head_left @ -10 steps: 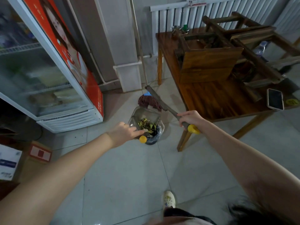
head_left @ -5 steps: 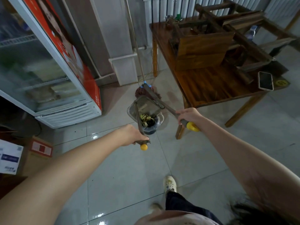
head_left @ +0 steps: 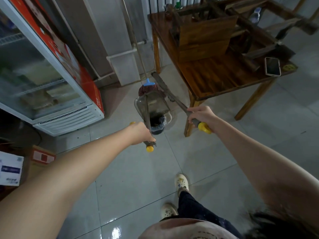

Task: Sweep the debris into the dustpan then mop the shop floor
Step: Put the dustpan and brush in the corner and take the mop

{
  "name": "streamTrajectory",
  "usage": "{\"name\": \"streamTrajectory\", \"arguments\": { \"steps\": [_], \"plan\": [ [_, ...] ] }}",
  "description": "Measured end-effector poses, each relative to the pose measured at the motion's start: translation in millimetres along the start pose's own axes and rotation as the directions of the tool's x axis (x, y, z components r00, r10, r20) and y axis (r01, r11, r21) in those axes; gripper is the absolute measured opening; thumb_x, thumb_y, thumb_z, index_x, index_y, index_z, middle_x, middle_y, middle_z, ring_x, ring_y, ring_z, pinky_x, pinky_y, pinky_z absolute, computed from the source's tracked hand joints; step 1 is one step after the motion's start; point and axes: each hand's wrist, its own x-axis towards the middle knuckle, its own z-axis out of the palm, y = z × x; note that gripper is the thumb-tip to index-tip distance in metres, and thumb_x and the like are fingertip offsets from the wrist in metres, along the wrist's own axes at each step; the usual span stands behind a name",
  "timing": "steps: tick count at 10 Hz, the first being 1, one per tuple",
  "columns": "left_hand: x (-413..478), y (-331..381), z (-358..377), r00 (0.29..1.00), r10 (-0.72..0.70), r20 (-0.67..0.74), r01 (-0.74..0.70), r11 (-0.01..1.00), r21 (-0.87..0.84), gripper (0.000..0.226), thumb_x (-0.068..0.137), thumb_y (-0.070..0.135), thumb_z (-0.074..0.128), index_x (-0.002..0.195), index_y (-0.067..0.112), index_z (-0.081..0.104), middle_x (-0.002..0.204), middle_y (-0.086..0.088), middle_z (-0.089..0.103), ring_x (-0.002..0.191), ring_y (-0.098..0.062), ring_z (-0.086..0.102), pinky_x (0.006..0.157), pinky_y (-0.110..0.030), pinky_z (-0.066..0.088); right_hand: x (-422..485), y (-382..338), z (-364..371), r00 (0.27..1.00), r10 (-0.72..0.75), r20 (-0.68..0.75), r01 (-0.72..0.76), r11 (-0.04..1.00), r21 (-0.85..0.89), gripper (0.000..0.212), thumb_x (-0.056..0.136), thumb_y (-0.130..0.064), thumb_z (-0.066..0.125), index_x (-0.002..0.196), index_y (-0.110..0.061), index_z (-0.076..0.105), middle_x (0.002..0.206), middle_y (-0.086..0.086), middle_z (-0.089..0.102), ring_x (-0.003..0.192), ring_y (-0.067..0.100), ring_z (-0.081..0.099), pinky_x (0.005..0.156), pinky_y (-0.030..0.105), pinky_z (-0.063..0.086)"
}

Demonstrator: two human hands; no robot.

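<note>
Fig.: L hand (head_left: pixel 141 133) fingers curled round dustpan (head_left: pixel 151 104) handle; pan tipped over bin (head_left: pixel 158 125), just before mop (head_left: pixel 148 89). R hand (head_left: pixel 201 115) fingers wrap broom (head_left: pixel 172 95) handle. Tip: keep pan steep, mouth w/in rim, so nothing spills onto floor (head_left: pixel 138 169).

The left hand (head_left: pixel 141 133) and right hand (head_left: pixel 201 116) are bare, like both forearms (head_left: pixel 259 161). Worn: a pale pink top (head_left: pixel 186 228) with faint dark print, dark navy speckled trousers (head_left: pixel 193 207), cream perforated clog shoes (head_left: pixel 181 182).
</note>
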Motion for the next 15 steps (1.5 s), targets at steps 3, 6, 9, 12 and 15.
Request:
{"name": "streamTrajectory", "arguments": {
  "steps": [3,6,9,12,15],
  "plan": [
    [3.4,-2.8,3.2,0.948,0.265,0.178,-0.317,0.727,0.609,0.031,0.085,0.044,0.060,0.108,0.023,0.060,0.085,0.001,0.060,0.069,-0.019,0.054,0.032,-0.022,0.034,-11.0,10.1,-6.8,1.000,0.020,-0.011,-0.020,1.000,0.019,0.046,0.078,0.008,0.060,0.121,-0.006,0.065,0.073,0.008,0.058,0.056,0.017,0.052,0.041,0.017,0.048],
    [1.5,-12.8,-15.6,0.925,0.374,0.061,-0.317,0.674,0.667,0.048,0.097,0.013,0.041,0.140,0.032,0.032,0.098,-0.001,0.062,0.086,-0.024,0.061,0.054,-0.025,0.036,-4.5,16.5,0.6,0.999,0.033,-0.008,-0.034,0.996,-0.080,0.049,0.079,0.005,0.061,0.124,-0.012,0.063,0.083,0.003,0.059,0.064,0.014,0.056,0.052,0.022,0.051],
    [39.2,-44.8,-36.4,0.917,0.382,-0.113,-0.248,0.769,0.589,0.053,0.096,0.010,0.044,0.141,0.035,0.029,0.102,0.000,0.065,0.085,-0.025,0.066,0.058,-0.028,0.048,22.1,-1.4,9.0,1.000,0.023,0.015,-0.021,0.994,-0.107,0.053,0.076,0.006,0.060,0.125,-0.014,0.063,0.078,0.003,0.059,0.059,0.016,0.055,0.046,0.023,0.050],
    [66.0,-88.8,-84.4,0.894,0.256,-0.367,-0.030,0.853,0.522,0.058,0.095,0.004,0.039,0.145,0.031,0.027,0.106,-0.002,0.061,0.090,-0.028,0.066,0.060,-0.034,0.046,99.2,-60.3,16.6,0.998,-0.005,0.065,0.017,0.985,-0.174,0.051,0.073,0.003,0.065,0.122,-0.013,0.066,0.078,-0.004,0.059,0.063,0.011,0.055,0.054,0.020,0.049],
    [113.1,-139.2,-136.7,0.846,-0.071,-0.529,0.251,0.928,0.276,0.053,0.100,0.025,0.037,0.148,0.031,0.016,0.124,0.001,0.054,0.101,-0.031,0.061,0.074,-0.037,0.046,168.1,-125.5,21.0,0.986,-0.050,0.159,0.087,0.967,-0.238,0.051,0.075,0.002,0.065,0.122,-0.017,0.066,0.101,0.005,0.062,0.066,0.012,0.056,0.053,0.019,0.047]
  ]
}}
